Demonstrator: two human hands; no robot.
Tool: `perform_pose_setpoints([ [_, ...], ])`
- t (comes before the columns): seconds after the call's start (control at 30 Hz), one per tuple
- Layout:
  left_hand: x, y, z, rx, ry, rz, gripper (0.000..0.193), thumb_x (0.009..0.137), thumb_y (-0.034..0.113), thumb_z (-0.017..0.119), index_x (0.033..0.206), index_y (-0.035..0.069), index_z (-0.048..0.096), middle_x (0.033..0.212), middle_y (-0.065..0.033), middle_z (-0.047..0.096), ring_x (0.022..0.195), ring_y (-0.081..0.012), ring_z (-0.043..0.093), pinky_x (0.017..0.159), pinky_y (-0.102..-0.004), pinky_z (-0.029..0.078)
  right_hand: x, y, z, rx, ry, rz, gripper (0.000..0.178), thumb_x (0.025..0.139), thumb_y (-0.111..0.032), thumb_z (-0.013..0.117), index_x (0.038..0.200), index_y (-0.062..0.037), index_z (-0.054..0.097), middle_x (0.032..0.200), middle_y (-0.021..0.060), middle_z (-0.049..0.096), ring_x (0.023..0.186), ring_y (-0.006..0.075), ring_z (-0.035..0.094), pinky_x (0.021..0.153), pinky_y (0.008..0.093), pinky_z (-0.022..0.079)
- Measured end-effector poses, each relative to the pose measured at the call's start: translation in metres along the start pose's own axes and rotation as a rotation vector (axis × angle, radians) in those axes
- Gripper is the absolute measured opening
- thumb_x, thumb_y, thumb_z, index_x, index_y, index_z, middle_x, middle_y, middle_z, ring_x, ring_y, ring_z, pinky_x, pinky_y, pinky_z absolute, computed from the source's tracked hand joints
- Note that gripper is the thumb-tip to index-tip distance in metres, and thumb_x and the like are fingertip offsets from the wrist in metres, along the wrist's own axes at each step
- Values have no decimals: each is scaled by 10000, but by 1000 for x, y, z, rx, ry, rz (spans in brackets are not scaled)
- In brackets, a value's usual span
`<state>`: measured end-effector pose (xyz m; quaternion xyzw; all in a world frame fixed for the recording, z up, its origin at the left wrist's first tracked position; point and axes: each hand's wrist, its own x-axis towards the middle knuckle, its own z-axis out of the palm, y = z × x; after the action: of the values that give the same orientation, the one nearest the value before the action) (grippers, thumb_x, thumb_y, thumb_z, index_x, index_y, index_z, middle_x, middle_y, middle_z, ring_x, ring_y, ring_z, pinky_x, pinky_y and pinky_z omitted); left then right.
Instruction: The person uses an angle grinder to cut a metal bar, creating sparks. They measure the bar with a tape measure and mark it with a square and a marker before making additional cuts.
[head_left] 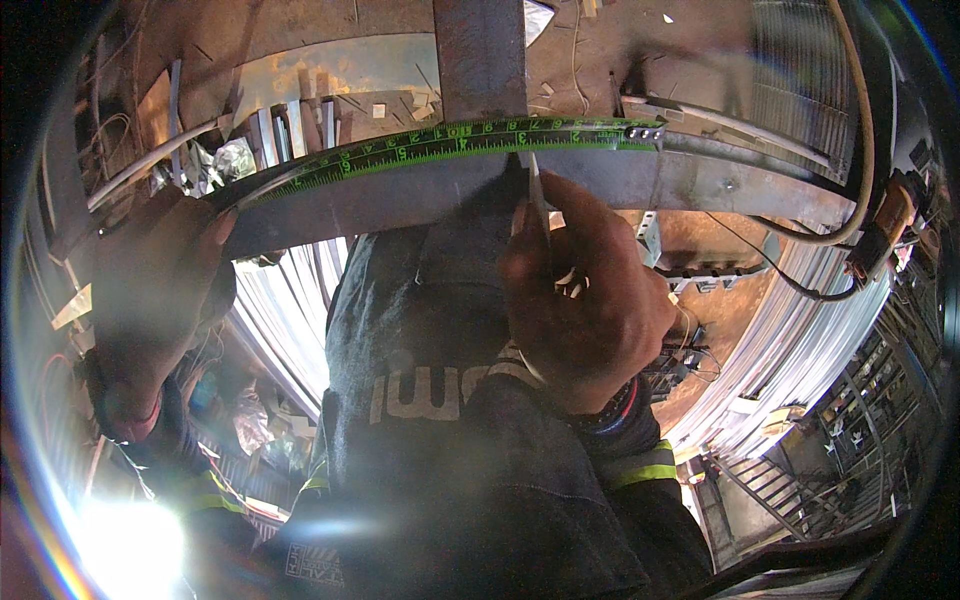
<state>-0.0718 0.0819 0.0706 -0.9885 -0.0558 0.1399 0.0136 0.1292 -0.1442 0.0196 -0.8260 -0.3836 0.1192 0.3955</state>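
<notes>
A green-and-black tape measure lies stretched along the upper edge of a flat steel bar that crosses in front of me. Its riveted metal end sits to the right. My left hand is closed at the tape's left end, its thumb by the blade; shadow hides the rest of that grip. Between the fingers of my right hand is a thin, pale, pointed stick, whose tip reaches the tape's lower edge. A second steel bar meets the first from the far side.
Long pale metal rods lie in a bundle to the right, with more at the left. A cable curves down the right side. Metal offcuts lie beyond the bar. Bright glare fills the lower left.
</notes>
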Motion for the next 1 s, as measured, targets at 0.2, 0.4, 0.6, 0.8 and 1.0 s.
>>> perform_pose_setpoints([
  [0.2, 2, 3, 1, -48, -2, -39, 156, 867, 67, 618, 1021, 54, 635, 896, -97, 613, 796, -274, 603, 680, -406, 484, 3, -4, -1, 29, 10, 14, 275, 792, -54, 788, 1058, -78, 724, 716, 57, 718, 590, 116, 692, 545, 269, 532],
  [0.4, -2, 1, 3, -83, -10, -82, 138, 880, 78, 611, 1014, 52, 638, 904, -103, 620, 809, -280, 608, 688, -411, 485, 6, -12, -2, 20, -18, 6, 237, 788, -51, 784, 1013, -59, 713, 688, 65, 693, 577, 139, 679, 535, 280, 523],
  [0.6, 1, 1, -2, -127, -27, -126, 125, 894, 89, 604, 1006, 49, 641, 912, -108, 626, 822, -287, 614, 695, -417, 485, 14, -15, -7, -45, -57, 17, 166, 822, -114, 781, 972, -76, 724, 647, 87, 672, 558, 147, 685, 509, 282, 513],
  [0.8, -5, 6, 2, -208, 6, -206, 100, 874, 58, 621, 973, 44, 628, 848, -96, 609, 757, -274, 607, 616, -407, 481, 2, -57, -76, -415, -506, 188, 241, 883, -159, 705, 1040, 22, 686, 723, 126, 696, 609, 161, 680, 532, 304, 516],
  [1.0, -1, -4, -4, -486, -121, -360, 165, 925, 197, 650, 932, 32, 638, 894, -139, 651, 781, -309, 653, 642, -393, 494, -53, -17, -94, 2, 160, 425, 219, 920, -154, 667, 1108, -43, 680, 671, 65, 674, 541, 98, 580, 530, 240, 451],
])
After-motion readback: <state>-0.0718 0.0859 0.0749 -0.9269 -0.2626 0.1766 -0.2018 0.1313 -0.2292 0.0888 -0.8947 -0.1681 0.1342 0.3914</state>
